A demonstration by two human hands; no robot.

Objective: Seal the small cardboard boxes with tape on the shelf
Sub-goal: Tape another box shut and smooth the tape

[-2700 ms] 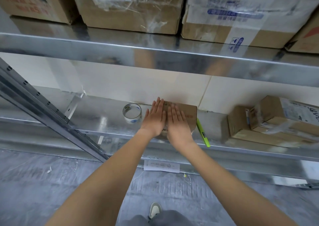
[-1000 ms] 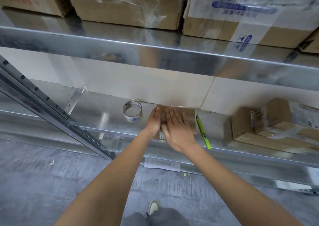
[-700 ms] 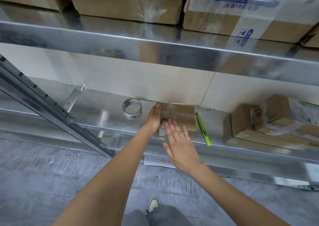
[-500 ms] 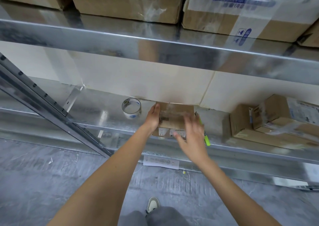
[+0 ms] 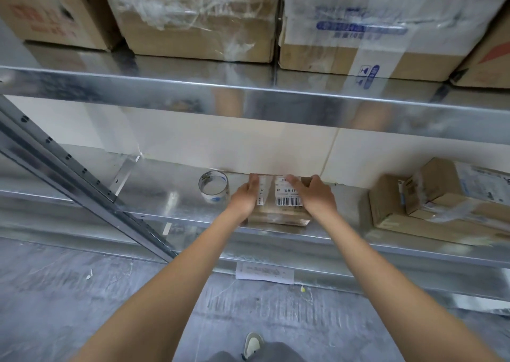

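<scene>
At centre frame, both hands clasp a small brown cardboard box (image 5: 280, 201) on the silver metal shelf (image 5: 165, 196).
Left hand (image 5: 245, 196) and right hand (image 5: 314, 194) curl round opposite sides, label up, probably to turn it; the clear tape roll (image 5: 214, 186) waits just left.

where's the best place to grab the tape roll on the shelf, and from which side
Take the tape roll by its ring wall, thumb outside and fingers down through the open core, coming from above and the front. It lies flat with its hole facing up, just left of the left hand, so that hand probably reaches it easiest.
</scene>
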